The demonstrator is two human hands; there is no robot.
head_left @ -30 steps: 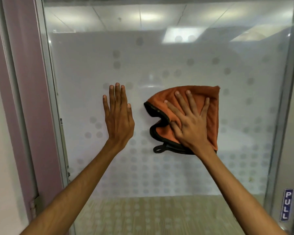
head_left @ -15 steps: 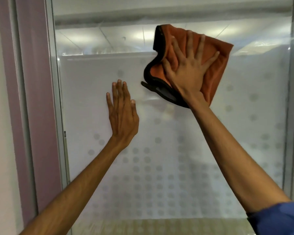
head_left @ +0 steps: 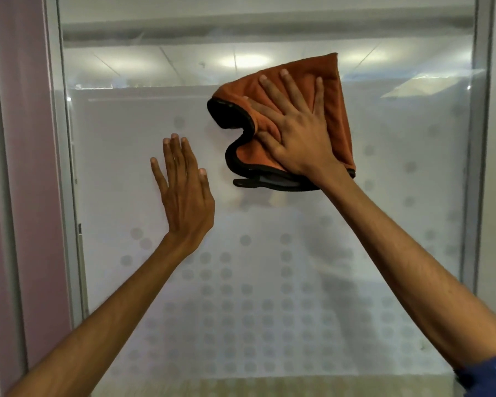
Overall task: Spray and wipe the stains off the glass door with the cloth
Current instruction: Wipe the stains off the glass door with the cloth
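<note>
1. The right hand [head_left: 297, 130] lies flat on the orange cloth [head_left: 334, 110], fingers spread wide and pointing up, palm pressing the cloth against the glass door [head_left: 398, 196]. It pinches nothing; the cloth is held by the pressure of the open palm alone.
2. The cloth is bunched and folded, with a black trimmed edge curling out to the left of the hand and a dark loop hanging just below the wrist. It sits in the upper middle of the pane, across the top border of the frosted area.
3. The left hand [head_left: 184, 190] rests flat on the glass lower down and to the left of the cloth, apart from it. Its fingers are straight and close together, the thumb set slightly aside; it holds nothing.
4. The glass is frosted and carries a pattern of grey dots, sparse higher up and dense towards the bottom. Above the frosted area the pane is clear.
5. A metal door frame [head_left: 66, 196] runs down the left side, with a pink wall strip [head_left: 26, 167] beside it.
6. A blue sleeve [head_left: 490, 373] shows at the lower right corner, on the right arm.
</note>
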